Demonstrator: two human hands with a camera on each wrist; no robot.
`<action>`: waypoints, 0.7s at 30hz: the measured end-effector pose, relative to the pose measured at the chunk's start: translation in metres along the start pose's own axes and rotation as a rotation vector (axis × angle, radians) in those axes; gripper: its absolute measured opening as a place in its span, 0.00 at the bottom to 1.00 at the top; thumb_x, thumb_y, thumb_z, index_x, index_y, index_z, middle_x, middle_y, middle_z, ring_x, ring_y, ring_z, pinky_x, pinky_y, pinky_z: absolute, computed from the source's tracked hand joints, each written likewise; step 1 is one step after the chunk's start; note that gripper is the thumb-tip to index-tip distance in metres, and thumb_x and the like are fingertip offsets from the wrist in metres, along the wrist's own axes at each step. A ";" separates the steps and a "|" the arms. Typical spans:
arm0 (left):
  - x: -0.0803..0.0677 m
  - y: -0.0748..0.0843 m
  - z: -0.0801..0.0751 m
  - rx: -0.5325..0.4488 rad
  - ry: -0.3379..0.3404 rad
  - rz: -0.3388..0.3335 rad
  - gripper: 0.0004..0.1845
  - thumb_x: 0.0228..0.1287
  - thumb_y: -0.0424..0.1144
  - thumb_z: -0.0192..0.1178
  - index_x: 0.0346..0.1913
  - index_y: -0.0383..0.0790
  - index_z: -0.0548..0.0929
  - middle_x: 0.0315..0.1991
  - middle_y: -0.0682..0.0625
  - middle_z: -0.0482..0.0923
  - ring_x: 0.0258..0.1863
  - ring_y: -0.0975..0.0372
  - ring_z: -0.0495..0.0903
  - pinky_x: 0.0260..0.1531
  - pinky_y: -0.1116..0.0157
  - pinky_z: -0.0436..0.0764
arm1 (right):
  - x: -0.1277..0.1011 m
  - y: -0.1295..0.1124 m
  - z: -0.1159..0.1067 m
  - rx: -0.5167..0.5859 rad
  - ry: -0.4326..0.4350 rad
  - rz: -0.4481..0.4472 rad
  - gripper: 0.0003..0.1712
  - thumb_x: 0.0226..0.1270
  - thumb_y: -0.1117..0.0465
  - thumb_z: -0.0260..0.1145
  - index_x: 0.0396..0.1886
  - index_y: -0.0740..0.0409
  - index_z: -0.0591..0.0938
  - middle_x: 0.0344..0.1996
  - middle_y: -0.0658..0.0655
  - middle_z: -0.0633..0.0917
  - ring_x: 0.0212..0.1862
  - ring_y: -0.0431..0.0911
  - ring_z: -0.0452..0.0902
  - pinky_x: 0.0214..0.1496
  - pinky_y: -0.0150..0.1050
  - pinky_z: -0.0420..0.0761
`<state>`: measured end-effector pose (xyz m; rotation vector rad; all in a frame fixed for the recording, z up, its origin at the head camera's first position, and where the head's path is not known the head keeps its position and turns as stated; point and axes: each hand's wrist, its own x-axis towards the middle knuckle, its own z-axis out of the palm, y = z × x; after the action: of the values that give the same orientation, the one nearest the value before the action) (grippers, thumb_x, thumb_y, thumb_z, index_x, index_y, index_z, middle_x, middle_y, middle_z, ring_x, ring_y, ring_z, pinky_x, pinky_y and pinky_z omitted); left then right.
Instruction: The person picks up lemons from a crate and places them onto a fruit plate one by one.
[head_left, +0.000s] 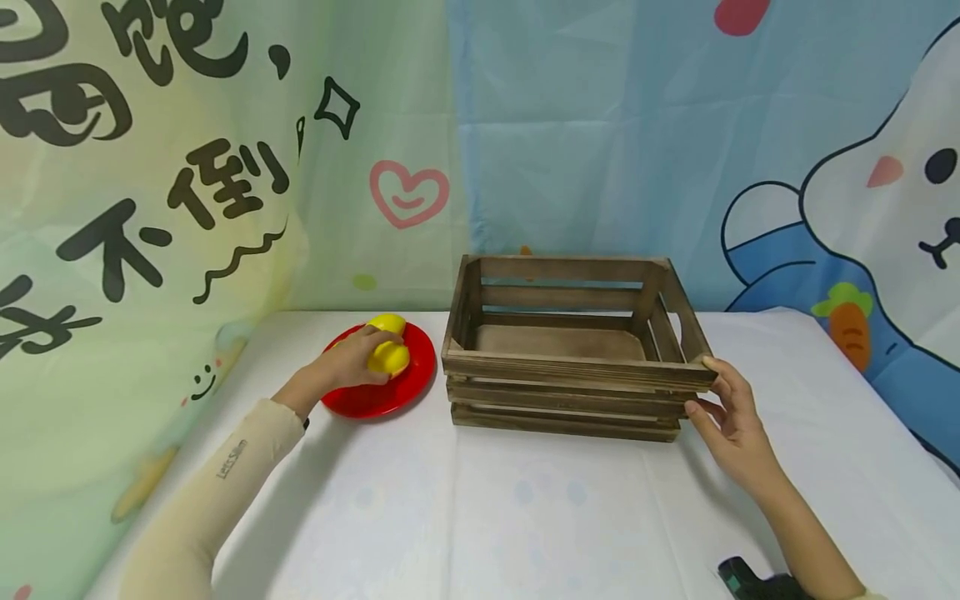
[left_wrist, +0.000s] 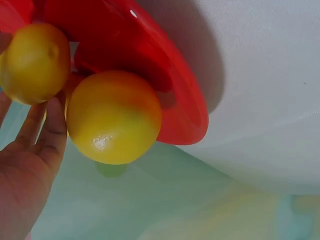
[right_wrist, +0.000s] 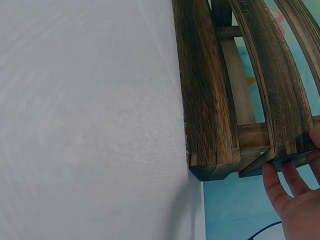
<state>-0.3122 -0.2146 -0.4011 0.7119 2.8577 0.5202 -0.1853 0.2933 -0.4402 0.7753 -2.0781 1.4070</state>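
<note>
A red plate [head_left: 420, 387] at the left of the table bears yellow lemons. My left hand [head_left: 352, 357] reaches over it from the front left, fingers and thumb round the front lemon [head_left: 389, 360]. In the left wrist view this lemon [left_wrist: 35, 62] sits between thumb and fingertips, while a second lemon [left_wrist: 114, 117] lies beside the fingers, over the plate. To the right stands a brown slatted wooden crate [head_left: 562, 367], its visible inside bare. My right hand [head_left: 738, 425] grips the crate's front right corner; the right wrist view shows its fingers [right_wrist: 274, 182] against the end of a slat.
A white cloth [head_left: 525, 500] covers the table. Behind it hangs a printed backdrop [head_left: 585, 167] with writing, a heart and a rabbit. A black object [head_left: 757, 579] lies at the lower right, near my right forearm.
</note>
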 end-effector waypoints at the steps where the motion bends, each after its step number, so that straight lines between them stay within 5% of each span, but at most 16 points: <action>1: 0.001 0.000 0.000 -0.001 0.002 0.003 0.32 0.55 0.36 0.68 0.65 0.43 0.73 0.62 0.35 0.69 0.58 0.45 0.71 0.57 0.46 0.76 | -0.001 0.000 0.000 -0.009 0.004 0.004 0.46 0.53 0.93 0.50 0.71 0.66 0.52 0.59 0.43 0.67 0.55 0.36 0.67 0.55 0.21 0.68; 11: 0.001 -0.001 0.009 -0.005 0.048 0.057 0.28 0.61 0.38 0.65 0.64 0.42 0.73 0.63 0.35 0.68 0.57 0.46 0.73 0.60 0.47 0.74 | -0.003 -0.002 -0.003 0.014 0.012 0.005 0.47 0.53 0.93 0.48 0.72 0.65 0.52 0.56 0.44 0.69 0.55 0.36 0.67 0.56 0.22 0.68; 21: -0.023 0.003 0.005 -0.002 0.219 0.030 0.33 0.61 0.55 0.62 0.66 0.43 0.71 0.64 0.41 0.69 0.62 0.46 0.68 0.61 0.44 0.70 | -0.004 -0.004 0.001 0.056 -0.006 0.031 0.46 0.52 0.94 0.47 0.72 0.67 0.55 0.58 0.44 0.71 0.57 0.36 0.68 0.55 0.21 0.69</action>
<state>-0.2896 -0.2222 -0.4030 0.7409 3.0506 0.6432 -0.1799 0.2914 -0.4404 0.7737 -2.0713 1.4872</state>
